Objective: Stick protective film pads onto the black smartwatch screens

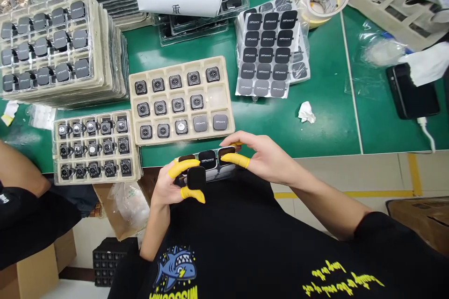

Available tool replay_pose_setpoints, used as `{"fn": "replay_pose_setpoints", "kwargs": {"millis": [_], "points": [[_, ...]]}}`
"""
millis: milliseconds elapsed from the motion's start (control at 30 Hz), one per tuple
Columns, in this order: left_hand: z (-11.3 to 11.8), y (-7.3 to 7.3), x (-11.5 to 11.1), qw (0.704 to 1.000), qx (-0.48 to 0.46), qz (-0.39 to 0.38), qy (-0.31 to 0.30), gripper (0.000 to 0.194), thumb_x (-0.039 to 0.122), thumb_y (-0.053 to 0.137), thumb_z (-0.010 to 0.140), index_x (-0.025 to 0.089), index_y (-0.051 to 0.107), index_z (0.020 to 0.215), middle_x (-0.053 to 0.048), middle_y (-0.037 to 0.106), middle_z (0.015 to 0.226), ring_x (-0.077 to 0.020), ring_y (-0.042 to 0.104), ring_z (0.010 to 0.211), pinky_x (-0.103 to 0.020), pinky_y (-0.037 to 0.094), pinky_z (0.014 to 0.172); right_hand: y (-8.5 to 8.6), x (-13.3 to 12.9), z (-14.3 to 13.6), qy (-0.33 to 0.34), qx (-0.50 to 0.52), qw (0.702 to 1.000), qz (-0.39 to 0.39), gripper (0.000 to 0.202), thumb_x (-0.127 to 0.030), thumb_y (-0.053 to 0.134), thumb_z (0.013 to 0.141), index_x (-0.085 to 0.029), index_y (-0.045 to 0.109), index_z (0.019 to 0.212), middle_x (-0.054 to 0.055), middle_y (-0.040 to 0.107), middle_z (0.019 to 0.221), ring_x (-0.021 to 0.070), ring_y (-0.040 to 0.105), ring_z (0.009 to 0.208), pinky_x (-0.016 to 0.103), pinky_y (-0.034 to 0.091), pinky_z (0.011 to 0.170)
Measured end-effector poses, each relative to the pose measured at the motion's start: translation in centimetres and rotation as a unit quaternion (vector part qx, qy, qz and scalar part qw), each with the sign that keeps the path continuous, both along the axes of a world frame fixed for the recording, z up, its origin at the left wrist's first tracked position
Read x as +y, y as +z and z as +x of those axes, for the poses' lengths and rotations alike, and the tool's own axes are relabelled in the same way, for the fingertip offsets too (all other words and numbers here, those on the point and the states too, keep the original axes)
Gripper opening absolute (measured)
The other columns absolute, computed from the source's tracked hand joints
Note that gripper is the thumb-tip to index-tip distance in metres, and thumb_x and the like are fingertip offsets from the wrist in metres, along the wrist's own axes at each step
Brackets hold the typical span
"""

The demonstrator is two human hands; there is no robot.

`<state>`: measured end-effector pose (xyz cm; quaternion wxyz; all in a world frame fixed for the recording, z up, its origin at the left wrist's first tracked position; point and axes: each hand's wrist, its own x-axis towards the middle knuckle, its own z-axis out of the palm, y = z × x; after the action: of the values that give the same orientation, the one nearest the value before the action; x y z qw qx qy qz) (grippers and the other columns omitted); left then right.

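**Film strip and watch body held at the near edge**

Closest in, against the black shirt, the left hand [175, 182] pinches a small dark watch body [196, 178] between capped thumb and forefinger, while its upper fingers steady the end of a strip of protective films [206, 160]. The right hand [261, 156] pinches the strip's other end, its yellow finger cots [238, 160] on the film edge. Both sit just below the edge of the green surface [326, 103].

Done well, this likely means keeping the capped tips on the film's margins, not its face, and holding the body square under the film before pressing.

Just beyond the hands lies a beige tray [182, 100] of watch bodies with one empty pocket at its right; a second tray [94, 146] overhangs the edge at the left, so a low sweep leftward could knock it. Open room lies to the right of the beige tray, where only a crumpled scrap [306, 112] sits. Farther back are film sheets [270, 51], stacked trays [52, 46] and a tape roll [328, 0]. Another person's arm [21, 173] comes in at the left.
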<state>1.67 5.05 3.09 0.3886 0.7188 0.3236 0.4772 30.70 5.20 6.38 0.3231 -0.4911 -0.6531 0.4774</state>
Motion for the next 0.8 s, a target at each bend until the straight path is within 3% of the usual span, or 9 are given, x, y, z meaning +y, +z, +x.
{"fn": "replay_pose_setpoints", "kwargs": {"millis": [167, 333, 633, 800], "points": [[-0.2, 0.0, 0.1, 1.0, 0.028, 0.0, -0.002, 0.072, 0.072, 0.092, 0.081, 0.022, 0.084, 0.133, -0.011, 0.09, 0.099, -0.0247, 0.087, 0.084, -0.031, 0.07, 0.075, -0.5, -0.1, 0.1, -0.013, -0.061, 0.981, 0.183, 0.016, -0.029, 0.073, 0.11, -0.024, 0.076, 0.125, 0.008, 0.083, 0.105, 0.0223, 0.078, 0.092, 0.036, 0.065, 0.08], [-0.1, -0.1, -0.2, 0.999, 0.033, 0.009, 0.02, 0.074, 0.07, 0.097, 0.076, 0.022, 0.085, 0.131, -0.011, 0.091, 0.103, -0.0249, 0.087, 0.083, -0.031, 0.071, 0.075, -1.2, -0.2, -0.1, -0.014, -0.132, 0.943, 0.304, 0.015, -0.025, 0.073, 0.11, -0.023, 0.077, 0.124, 0.009, 0.083, 0.102, 0.0242, 0.078, 0.091, 0.038, 0.064, 0.079], [-0.1, -0.6, -1.1, 0.999, 0.024, -0.036, 0.023, 0.077, 0.068, 0.098, 0.075, 0.024, 0.083, 0.137, -0.01, 0.091, 0.105, -0.0236, 0.086, 0.084, -0.03, 0.07, 0.074, -1.8, -0.6, -0.5, -0.032, -0.141, 0.92, 0.364, 0.023, -0.008, 0.067, 0.107, -0.025, 0.077, 0.118, 0.006, 0.083, 0.1, 0.0193, 0.072, 0.08, 0.034, 0.053, 0.07], [0.1, -1.7, -1.7, 0.994, 0.006, -0.105, 0.022, 0.083, 0.069, 0.103, 0.065, 0.022, 0.086, 0.131, -0.01, 0.088, 0.1, -0.0217, 0.083, 0.078, -0.026, 0.064, 0.06, -2.5, -0.8, -0.8, -0.055, -0.126, 0.929, 0.343, 0.023, -0.01, 0.065, 0.106, -0.029, 0.079, 0.108, 0.006, 0.083, 0.107, 0.0226, 0.074, 0.09, 0.038, 0.058, 0.076]]}}
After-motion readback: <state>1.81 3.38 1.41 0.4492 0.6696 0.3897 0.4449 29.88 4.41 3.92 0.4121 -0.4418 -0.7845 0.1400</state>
